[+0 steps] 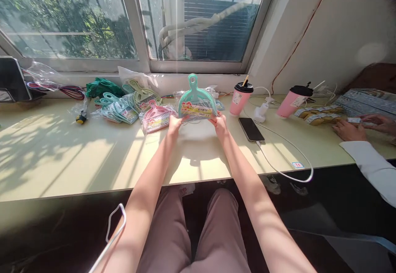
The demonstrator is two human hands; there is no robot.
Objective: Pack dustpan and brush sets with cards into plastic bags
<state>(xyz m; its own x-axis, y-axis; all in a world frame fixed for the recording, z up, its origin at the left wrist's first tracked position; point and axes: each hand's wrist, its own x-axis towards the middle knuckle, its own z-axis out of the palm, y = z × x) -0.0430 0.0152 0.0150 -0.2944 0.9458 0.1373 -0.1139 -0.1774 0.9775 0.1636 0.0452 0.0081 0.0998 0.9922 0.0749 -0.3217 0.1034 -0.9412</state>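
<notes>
A mint-green toy dustpan (198,95), wrapped in clear plastic with a printed label across its lower part, is held up over the table with its handle upward. My left hand (177,124) grips its lower left corner, and my right hand (219,123) its lower right corner; both are closed on it. Just left of my left hand lies a pink packaged dustpan and brush set (156,118). Behind that are a yellow-green set (139,93) and several blue-green ones (116,108), also in clear wrap.
Right of my hands stand a pink cup (238,101), a phone (251,129) on a white cable and a charger (261,111). Farther right are another pink cup (292,103) and a co-worker's hands (351,129). A green bag (103,87) lies at the back left.
</notes>
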